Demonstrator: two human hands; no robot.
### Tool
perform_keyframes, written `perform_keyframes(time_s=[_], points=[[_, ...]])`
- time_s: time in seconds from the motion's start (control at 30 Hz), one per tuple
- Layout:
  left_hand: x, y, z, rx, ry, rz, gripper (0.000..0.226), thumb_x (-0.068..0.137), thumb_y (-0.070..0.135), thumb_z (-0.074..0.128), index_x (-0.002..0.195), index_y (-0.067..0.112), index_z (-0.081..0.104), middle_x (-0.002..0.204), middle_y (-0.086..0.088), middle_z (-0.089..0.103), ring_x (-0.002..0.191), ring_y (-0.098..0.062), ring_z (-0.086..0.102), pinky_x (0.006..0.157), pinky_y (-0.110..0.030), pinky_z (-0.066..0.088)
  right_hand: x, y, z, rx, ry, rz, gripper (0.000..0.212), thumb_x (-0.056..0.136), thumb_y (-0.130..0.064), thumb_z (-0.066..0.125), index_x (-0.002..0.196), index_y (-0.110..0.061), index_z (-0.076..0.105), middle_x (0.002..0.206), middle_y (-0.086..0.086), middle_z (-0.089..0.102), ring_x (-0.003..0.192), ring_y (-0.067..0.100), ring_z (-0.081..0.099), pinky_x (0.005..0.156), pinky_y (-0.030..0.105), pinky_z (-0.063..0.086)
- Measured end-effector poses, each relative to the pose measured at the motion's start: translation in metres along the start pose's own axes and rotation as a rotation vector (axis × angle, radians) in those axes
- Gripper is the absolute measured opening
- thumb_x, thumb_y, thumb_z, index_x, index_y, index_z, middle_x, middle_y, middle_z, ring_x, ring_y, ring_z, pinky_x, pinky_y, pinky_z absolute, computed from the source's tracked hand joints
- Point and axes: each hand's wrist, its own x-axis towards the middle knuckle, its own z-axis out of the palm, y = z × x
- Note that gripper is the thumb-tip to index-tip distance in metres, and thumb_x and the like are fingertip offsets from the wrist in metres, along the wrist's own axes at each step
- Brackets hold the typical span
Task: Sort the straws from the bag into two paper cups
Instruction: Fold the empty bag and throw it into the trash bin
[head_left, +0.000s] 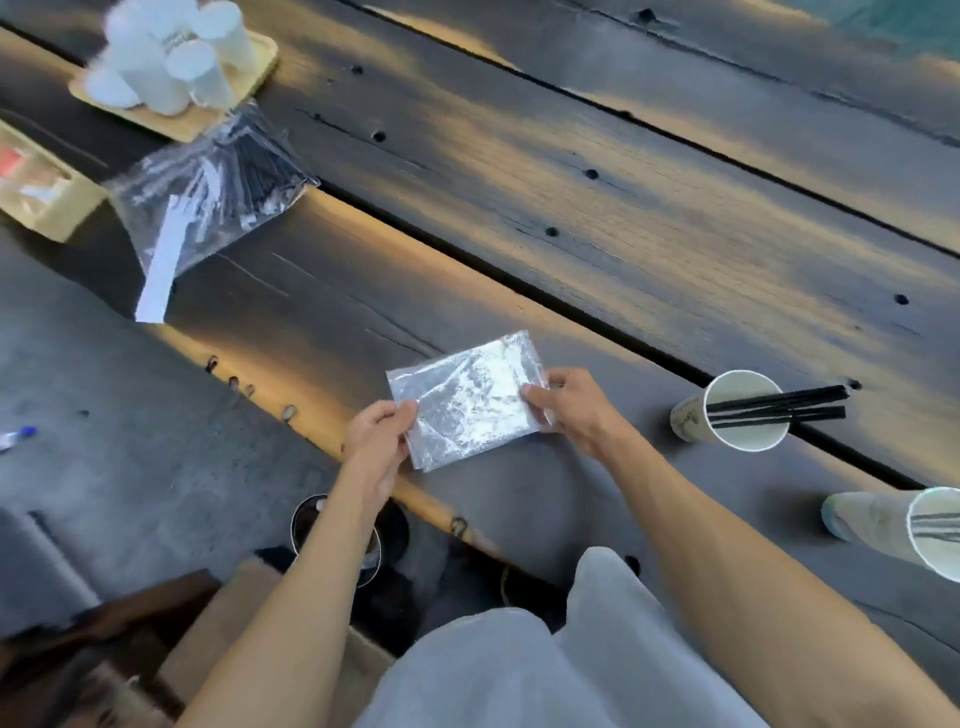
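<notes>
A small clear plastic bag (470, 400), flat and with no straws visible inside, is held just above the dark wooden table (597, 218). My left hand (376, 441) pinches its left edge and my right hand (574, 408) pinches its right edge. To the right, a paper cup (691, 418) holds several black straws (779, 405) that stick out of its mouth. A second paper cup (883, 519) at the right edge also holds black straws. A larger clear bag (208, 192) with several black straws lies at the far left.
A wooden tray (249, 78) with several white cups stands at the far left corner. A shallow box (47, 192) lies at the left edge. A pen (18, 436) lies on the floor. A dark round container (306, 514) sits under my left forearm.
</notes>
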Motion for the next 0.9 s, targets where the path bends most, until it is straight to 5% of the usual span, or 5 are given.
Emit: perform_keyframes(time_s=[0.1, 0.23, 0.43, 0.67, 0.9], points=[[-0.027, -0.019, -0.027, -0.214, 0.071, -0.042, 0.010, 0.093, 0.013, 0.067, 0.097, 0.005, 0.071, 0.100, -0.011, 0.075, 0.092, -0.023, 0.070, 0.088, -0.040, 0.058, -0.006, 0.000, 0.035, -0.104, -0.062, -0.042, 0.016, 0.091, -0.012, 0.069, 0.098, 0.000, 0.063, 0.079, 0.010, 0.062, 0.070, 0.017, 0.060, 0.072, 0.038, 0.059], [-0.070, -0.059, -0.071, -0.292, 0.102, -0.044, 0.005, 0.094, 0.009, 0.065, 0.092, 0.006, 0.069, 0.090, -0.005, 0.075, 0.073, -0.014, 0.072, 0.068, -0.031, 0.056, -0.016, 0.001, 0.091, -0.275, -0.156, -0.126, 0.022, 0.093, -0.013, 0.064, 0.077, -0.011, 0.051, 0.061, 0.005, 0.052, 0.056, 0.018, 0.048, 0.055, 0.034, 0.051], [-0.110, -0.129, -0.150, -0.372, 0.216, -0.095, 0.013, 0.086, 0.012, 0.073, 0.080, 0.008, 0.062, 0.080, -0.009, 0.062, 0.072, -0.017, 0.058, 0.066, -0.028, 0.048, -0.026, 0.024, 0.186, -0.527, -0.305, -0.142, 0.020, 0.085, -0.015, 0.068, 0.073, -0.011, 0.053, 0.059, 0.008, 0.051, 0.052, 0.018, 0.047, 0.050, 0.031, 0.040], [-0.091, -0.210, -0.205, -0.485, 0.499, -0.207, 0.025, 0.094, 0.017, 0.067, 0.073, 0.008, 0.058, 0.054, 0.000, 0.062, 0.052, -0.014, 0.054, 0.043, -0.020, 0.040, -0.007, 0.103, 0.287, -0.740, -0.411, -0.095, 0.017, 0.090, -0.011, 0.059, 0.075, -0.007, 0.054, 0.059, 0.013, 0.052, 0.040, 0.018, 0.041, 0.040, 0.029, 0.035], [-0.024, -0.292, -0.223, -0.733, 0.434, -0.410, 0.009, 0.092, 0.010, 0.068, 0.085, 0.005, 0.066, 0.075, -0.012, 0.075, 0.062, -0.019, 0.070, 0.057, -0.026, 0.048, 0.070, 0.195, 0.325, -0.777, -0.301, 0.052, 0.021, 0.097, -0.013, 0.058, 0.077, -0.009, 0.052, 0.069, 0.013, 0.051, 0.054, 0.016, 0.046, 0.039, 0.024, 0.041]])
